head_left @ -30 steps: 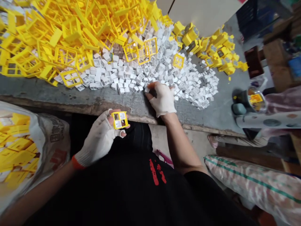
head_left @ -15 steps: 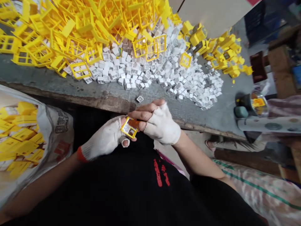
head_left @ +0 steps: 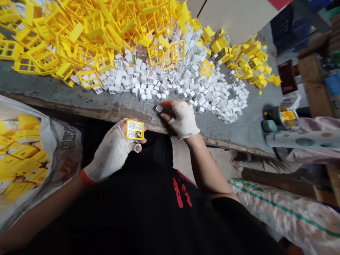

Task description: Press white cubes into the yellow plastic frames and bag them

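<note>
My left hand [head_left: 114, 150], in a white fingerless glove, grips a small yellow four-window frame [head_left: 135, 129] with white cubes set in its cells, held over my lap near the table edge. My right hand [head_left: 180, 117], gloved too, rests on the grey table [head_left: 53, 94] with its fingertips pinched on a loose white cube [head_left: 158, 108]. A heap of small white cubes [head_left: 186, 81] lies just beyond that hand. Behind it rises a big pile of empty yellow frames [head_left: 87, 32].
A white sack [head_left: 53, 141] full of yellow pieces stands at my left. Filled yellow blocks [head_left: 244, 56] lie at the table's far right, with a small pot [head_left: 284, 117] nearby. Another person's patterned sleeve [head_left: 305, 136] reaches in from the right. A striped sack [head_left: 287, 212] lies below.
My right hand left the frame and reached back to the table, closing on a loose white cube. My left hand turned the frame face up and kept hold of it.
</note>
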The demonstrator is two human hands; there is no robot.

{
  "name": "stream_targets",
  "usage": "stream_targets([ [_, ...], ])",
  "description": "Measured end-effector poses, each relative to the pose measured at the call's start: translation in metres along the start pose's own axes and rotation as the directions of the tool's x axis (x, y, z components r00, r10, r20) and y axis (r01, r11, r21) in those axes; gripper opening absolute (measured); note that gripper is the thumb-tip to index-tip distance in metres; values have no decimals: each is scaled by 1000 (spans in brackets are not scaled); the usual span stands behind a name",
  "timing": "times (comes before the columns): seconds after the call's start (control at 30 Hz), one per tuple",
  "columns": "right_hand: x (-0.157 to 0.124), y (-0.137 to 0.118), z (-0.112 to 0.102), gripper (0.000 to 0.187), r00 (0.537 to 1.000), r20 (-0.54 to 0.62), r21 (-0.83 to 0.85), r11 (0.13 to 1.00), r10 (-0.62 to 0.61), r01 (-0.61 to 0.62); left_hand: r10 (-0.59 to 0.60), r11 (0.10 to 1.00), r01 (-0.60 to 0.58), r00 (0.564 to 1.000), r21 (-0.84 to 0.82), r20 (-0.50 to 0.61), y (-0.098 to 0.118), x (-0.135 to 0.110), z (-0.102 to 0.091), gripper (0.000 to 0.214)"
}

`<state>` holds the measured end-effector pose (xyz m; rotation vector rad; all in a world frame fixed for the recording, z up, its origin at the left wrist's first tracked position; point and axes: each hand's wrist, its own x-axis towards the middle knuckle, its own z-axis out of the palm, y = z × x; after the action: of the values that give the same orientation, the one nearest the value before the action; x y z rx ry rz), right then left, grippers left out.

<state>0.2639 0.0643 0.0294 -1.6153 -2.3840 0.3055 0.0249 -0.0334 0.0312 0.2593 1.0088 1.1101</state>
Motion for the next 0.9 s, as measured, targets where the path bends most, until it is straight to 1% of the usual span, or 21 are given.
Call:
stream_targets([
  [0.1, 9, 0, 3, 40, 994, 43, 36, 995, -97, 95, 11, 1000, -11, 1000, 6, -17, -2, 3, -4, 26],
  [0.17, 11, 5, 3, 35, 985, 71, 57, 986, -159, 155, -1, 1000, 1, 1000, 14, -31, -2, 3, -5, 28],
  [0.2, 11, 6, 2, 30, 981, 67, 66, 982, -184, 179, 3, 1000, -3, 999, 9, -38, -1, 2, -4, 29],
  [0.27, 4, 2, -1, 25, 974, 3, 90, 970, -226, 225, 36, 999, -37, 999, -22, -32, 0, -1, -2, 36],
  [0.33, -7, -9, -4, 32, 960, -103, 118, 955, -261, 272, 76, 996, -76, 997, -48, -6, 0, -4, 0, 44],
  [0.4, -20, -26, -5, 38, 936, -167, 116, 937, -310, 331, 112, 993, -111, 994, -51, 20, 0, -6, 2, 51],
  [0.47, -29, -41, -4, 40, 898, -208, 82, 908, -387, 411, 150, 988, -149, 988, -44, 28, -1, -8, 3, 52],
  [0.57, -38, -55, 5, 34, 819, -276, 25, 849, -502, 528, 206, 978, -206, 978, -33, 3, -2, -10, 4, 48],
  [0.6, -39, -57, 9, 31, 806, -272, 18, 835, -526, 551, 213, 977, -213, 977, -26, -14, -2, -10, 3, 46],
  [0.63, -40, -58, 12, 30, 803, -248, 21, 826, -542, 563, 216, 976, -216, 976, -19, -32, -2, -10, 2, 45],
  [0.7, -41, -58, 16, 32, 814, -175, 54, 820, -553, 569, 198, 980, -199, 978, -16, -61, 0, -8, -1, 40],
  [0.77, -38, -52, 12, 38, 817, -135, 103, 812, -561, 574, 168, 986, -169, 984, -12, -65, 3, -3, -4, 37],
  [0.8, -34, -46, 6, 40, 820, -144, 124, 812, -554, 570, 153, 988, -154, 986, -2, -62, 5, -1, -5, 36],
  [0.83, -28, -35, -2, 40, 836, -167, 138, 828, -522, 544, 146, 989, -145, 987, 11, -62, 7, 2, -6, 36],
  [0.87, -19, -22, -12, 39, 865, -200, 147, 859, -460, 491, 143, 990, -141, 988, 25, -65, 10, 4, -5, 38],
  [0.9, -7, -4, -23, 37, 899, -245, 154, 901, -364, 406, 144, 989, -142, 987, 39, -75, 12, 6, -5, 40],
])
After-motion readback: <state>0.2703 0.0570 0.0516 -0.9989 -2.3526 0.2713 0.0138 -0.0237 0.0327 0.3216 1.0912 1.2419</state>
